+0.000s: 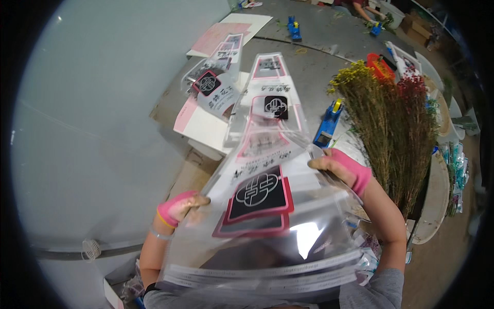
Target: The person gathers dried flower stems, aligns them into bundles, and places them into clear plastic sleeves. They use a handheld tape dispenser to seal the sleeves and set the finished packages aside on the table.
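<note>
My left hand (183, 208) and my right hand (341, 168), both in pink gloves with soiled fingers, hold opposite side edges of a stack of clear plastic flower sleeves (320, 208). The sleeves bear black and pink printing and widen toward my body. Beyond them, more printed clear sleeves (266, 83) lie on the table, narrow end away from me. Another group of sleeves (222, 94) lies to their left, over white and pink sheets (200, 121). A blue tape dispenser (328, 123) with yellow tape stands just beyond my right hand.
Bundles of dried flowers, yellow (355, 75) and red (413, 87), lie on the right by a red basket (380, 67). Another blue tape dispenser (294, 29) stands farther along the dark table (308, 61). A co-worker's arm (362, 11) reaches over the far end. A pale wall (96, 116) borders the left.
</note>
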`<move>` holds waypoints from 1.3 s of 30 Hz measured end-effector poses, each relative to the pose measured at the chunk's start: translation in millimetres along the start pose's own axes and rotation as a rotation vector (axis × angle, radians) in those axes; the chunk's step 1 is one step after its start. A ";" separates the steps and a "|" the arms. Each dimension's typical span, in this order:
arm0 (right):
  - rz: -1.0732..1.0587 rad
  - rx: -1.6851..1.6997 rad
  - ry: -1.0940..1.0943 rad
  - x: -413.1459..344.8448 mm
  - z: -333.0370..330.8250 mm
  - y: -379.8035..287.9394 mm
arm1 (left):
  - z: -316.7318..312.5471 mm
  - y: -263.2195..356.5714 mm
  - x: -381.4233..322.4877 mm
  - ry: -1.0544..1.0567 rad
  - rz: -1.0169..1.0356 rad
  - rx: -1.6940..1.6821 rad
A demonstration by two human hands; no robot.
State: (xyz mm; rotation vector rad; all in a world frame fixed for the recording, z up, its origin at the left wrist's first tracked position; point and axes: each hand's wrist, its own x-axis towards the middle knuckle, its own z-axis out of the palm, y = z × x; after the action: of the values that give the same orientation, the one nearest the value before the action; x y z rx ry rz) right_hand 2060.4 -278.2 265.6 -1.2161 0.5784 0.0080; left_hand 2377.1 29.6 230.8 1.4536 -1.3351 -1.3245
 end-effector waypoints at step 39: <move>1.001 -0.801 1.332 -35.3 -201.6 232.3 | -196.4 -160.9 389.9 0.405 -0.440 0.357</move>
State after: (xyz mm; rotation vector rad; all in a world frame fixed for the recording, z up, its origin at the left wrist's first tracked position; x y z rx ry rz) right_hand 1875.1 -360.7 31.6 -1.4490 2.4916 0.3178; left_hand 2571.5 -345.3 35.6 2.2231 -1.0486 -0.9908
